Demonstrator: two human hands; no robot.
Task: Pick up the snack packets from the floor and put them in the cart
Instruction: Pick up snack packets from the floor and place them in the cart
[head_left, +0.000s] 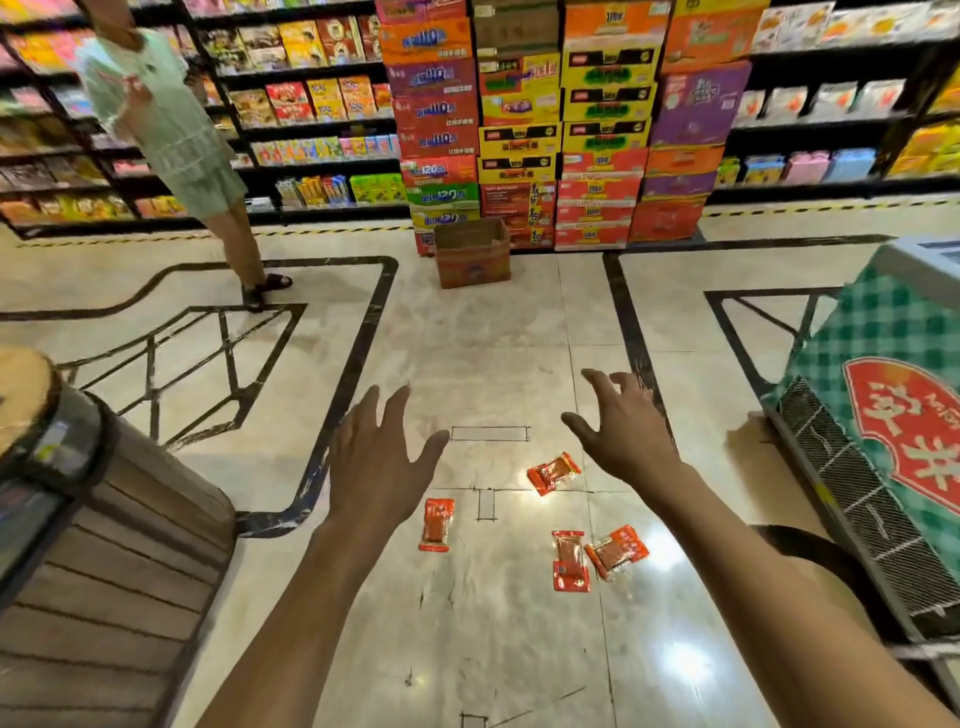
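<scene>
**Reaching down for the first packets**

Both arms are stretching forward over the glossy beige marble-tiled floor (493, 332), and neither hand is holding anything. The left hand (382, 457) is spreading its fingers wide, palm down; the right hand (623, 431) is hanging with fingers loosely bent and parted, thumb out to the side. Both are hovering well above the tiles, not touching any packet.

Four flat orange-red plastic snack packets are lying on the floor below the hands. One upright packet (437, 525) is sitting alone under the left wrist. A tilted packet (553, 472) is lying just beside the right wrist, next to a bright glare patch. Lower down, a vertical packet (570, 560) and a slanted packet (617, 552) are lying touching or slightly overlapping at one corner; which is on top I cannot tell.

To do this step well, the person probably needs to crouch lower, since the packets are thin and flat against a slick tile. Pinching a crimped end seal or sliding a fingertip under an edge should lift one more surely than pressing down from above. Taking the lone left packet and the tilted one with separate hands looks efficient, leaving the touching pair for one scoop.

No cart is clearly showing; the dark wire-mesh structure (852, 499) at the right edge may belong to one, but I cannot say.
</scene>
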